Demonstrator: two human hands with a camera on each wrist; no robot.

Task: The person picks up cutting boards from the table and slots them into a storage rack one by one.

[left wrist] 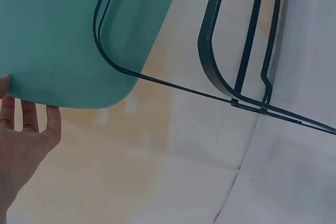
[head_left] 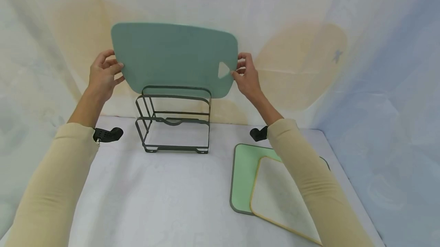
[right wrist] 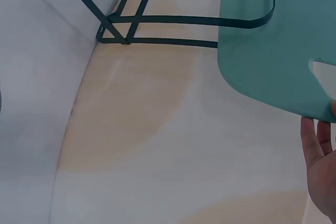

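A person's left hand [head_left: 102,74] and right hand [head_left: 246,75] pinch the teal board [head_left: 173,57] by its ends, keeping it upright and level over the rack [head_left: 174,119] slots.

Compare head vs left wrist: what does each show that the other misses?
Only head: the right hand on the board's far edge by its triangular hole, and two more boards, light green and cream, lying on the table. Only left wrist: the board's underside corner seen from below through the rack's wires. Both: the left hand holding the teal board above the dark wire rack.
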